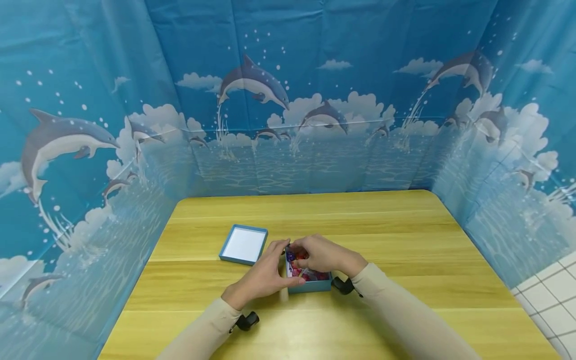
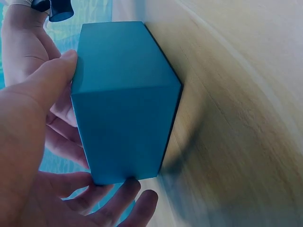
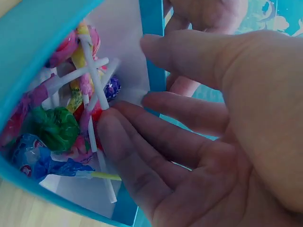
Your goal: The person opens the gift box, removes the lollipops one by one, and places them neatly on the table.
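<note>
A blue box [image 1: 315,286] with a white inside sits uncovered on the table, holding several wrapped lollipops [image 3: 56,128] with thin sticks. My left hand [image 1: 265,272] grips the box at its left side, thumb by the near rim and fingertips against the wall, as the left wrist view shows. My right hand [image 1: 325,255] reaches over the box from the right. In the right wrist view its fingers [image 3: 135,156] dip in among the lollipop sticks, relaxed and slightly bent, while its thumb lies across the rim. Nothing is pinched between them.
To the left, behind my left hand, a blue-edged lid [image 1: 244,245] lies with its white inside facing up. The yellow wooden table [image 1: 405,240] stands against dolphin-print curtains [image 1: 288,165]. White floor tiles [image 1: 553,295] show beyond its right edge.
</note>
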The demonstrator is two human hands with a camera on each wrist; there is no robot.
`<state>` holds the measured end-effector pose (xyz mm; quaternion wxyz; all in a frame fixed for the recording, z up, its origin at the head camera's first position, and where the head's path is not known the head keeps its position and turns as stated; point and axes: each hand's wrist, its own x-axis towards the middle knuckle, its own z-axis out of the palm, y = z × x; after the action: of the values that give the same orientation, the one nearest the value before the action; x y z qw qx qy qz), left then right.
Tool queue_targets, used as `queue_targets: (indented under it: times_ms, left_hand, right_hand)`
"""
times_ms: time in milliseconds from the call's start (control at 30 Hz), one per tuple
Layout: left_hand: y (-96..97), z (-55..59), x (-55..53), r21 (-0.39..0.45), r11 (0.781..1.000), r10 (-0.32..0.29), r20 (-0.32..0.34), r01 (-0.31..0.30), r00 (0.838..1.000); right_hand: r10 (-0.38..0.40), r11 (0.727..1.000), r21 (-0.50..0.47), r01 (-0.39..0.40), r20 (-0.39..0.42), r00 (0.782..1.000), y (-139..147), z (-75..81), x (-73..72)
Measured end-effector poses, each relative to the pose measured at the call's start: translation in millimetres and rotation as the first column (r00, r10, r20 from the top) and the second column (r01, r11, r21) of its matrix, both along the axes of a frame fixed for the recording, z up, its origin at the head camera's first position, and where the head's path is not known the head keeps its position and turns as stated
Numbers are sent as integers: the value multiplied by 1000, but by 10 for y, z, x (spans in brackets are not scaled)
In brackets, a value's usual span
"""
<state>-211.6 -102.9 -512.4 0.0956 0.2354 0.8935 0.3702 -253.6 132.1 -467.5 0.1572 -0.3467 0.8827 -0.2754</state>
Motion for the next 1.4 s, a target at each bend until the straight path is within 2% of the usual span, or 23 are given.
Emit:
queue_targets:
  times_ms: [267, 467, 567, 767, 1033, 1400]
  left_hand:
    - [5, 13, -22, -4, 1000, -17, 6, 17, 1000]
    - [1, 15, -45, 10, 1000, -18, 32, 18, 999]
    - [-1, 0, -38, 9, 1000, -16, 44, 16, 999]
    - [-14, -14, -27, 10, 1000, -13, 41, 12, 999]
    - [-21, -51, -26, 11, 1000, -17, 30, 16, 999]
    - [-15, -47, -45, 14, 1000, -18, 29, 18, 999]
  right_hand:
    - [53, 993, 104, -53, 2, 999, -55, 34, -70]
    - [101, 982, 165, -91, -49, 994, -92, 51, -102]
    - [106, 978, 184, -95, -50, 993, -106, 50, -90]
    - [125, 977, 180, -115, -45, 991, -135, 48, -88]
    - [187, 971, 164, -175, -60, 980, -126, 29, -139]
    - [213, 965, 157, -211, 1, 977, -133, 16, -181]
